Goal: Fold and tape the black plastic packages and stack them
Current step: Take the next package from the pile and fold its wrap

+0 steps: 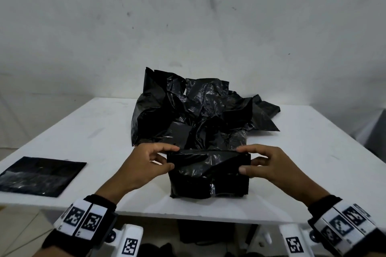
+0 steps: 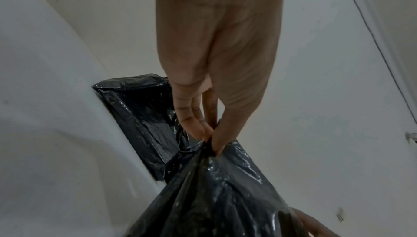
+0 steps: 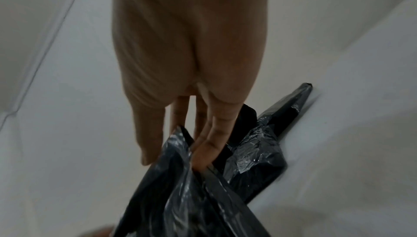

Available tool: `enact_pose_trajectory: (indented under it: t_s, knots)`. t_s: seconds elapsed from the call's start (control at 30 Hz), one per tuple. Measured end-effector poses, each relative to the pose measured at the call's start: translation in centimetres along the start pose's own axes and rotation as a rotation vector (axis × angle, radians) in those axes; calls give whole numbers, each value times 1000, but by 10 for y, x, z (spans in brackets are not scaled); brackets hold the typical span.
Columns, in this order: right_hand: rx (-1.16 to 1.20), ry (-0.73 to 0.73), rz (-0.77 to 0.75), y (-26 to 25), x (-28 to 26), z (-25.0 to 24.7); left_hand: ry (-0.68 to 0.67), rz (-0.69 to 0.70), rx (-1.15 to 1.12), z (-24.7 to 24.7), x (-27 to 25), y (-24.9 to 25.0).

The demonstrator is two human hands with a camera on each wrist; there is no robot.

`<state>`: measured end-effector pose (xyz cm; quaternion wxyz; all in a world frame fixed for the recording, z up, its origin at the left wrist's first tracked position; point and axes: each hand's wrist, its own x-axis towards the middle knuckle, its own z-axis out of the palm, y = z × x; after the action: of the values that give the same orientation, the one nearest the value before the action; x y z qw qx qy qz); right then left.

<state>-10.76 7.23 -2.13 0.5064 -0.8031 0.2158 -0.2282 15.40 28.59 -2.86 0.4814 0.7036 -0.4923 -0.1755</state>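
My left hand point(image 1: 144, 162) pinches the left end of the black package's point(image 1: 208, 173) folded top edge, thumb toward me and fingers over the far side; my right hand point(image 1: 269, 165) pinches the right end the same way. In the left wrist view my fingertips point(image 2: 200, 130) and thumb close on a bunched fold of the plastic, and in the right wrist view my fingers point(image 3: 210, 144) go down into the crinkled film while the thumb lies on its outer face.

Under both hands spreads the white table point(image 1: 94, 127), which carries everything. Just beyond my fingers, touching the far side of what I hold, rises a heap of loose black plastic bags point(image 1: 196, 110), crumpled and shiny, its corners sticking up and trailing off past my right hand. The package between my hands stands on the table near its front edge, the upper flap folded over toward me, and a small shiny strip of tape point(image 1: 212, 189) shows low on its front face, below and between my thumbs. Well off to the outside of my left hand, a flat black sheet point(image 1: 39, 175) lies on the table by its left front corner, apart from everything else.

On each wrist I wear a band with black-and-white square markers point(image 1: 83, 218).
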Motion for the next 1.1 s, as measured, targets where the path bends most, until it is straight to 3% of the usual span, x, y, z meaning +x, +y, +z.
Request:
enact_pose_trajectory:
  t_s: [0.1, 0.3, 0.7, 0.9, 1.0, 1.1]
  knots:
    - [195, 38, 69, -2, 2, -7, 1, 15, 7, 1, 1, -1]
    - [-304, 30, -145, 4, 12, -16, 7, 19, 17, 1, 2, -3]
    - [-485, 377, -376, 27, 11, 0, 15, -4, -1, 3, 1, -3]
    - [-105, 253, -172, 8, 8, -2, 25, 10, 0, 3, 0, -3]
    - [-212, 103, -177, 2, 11, 5, 12, 9, 0, 2, 2, -5]
    - [-292, 61, -193, 11, 15, 12, 2, -6, -34, -1, 2, -7]
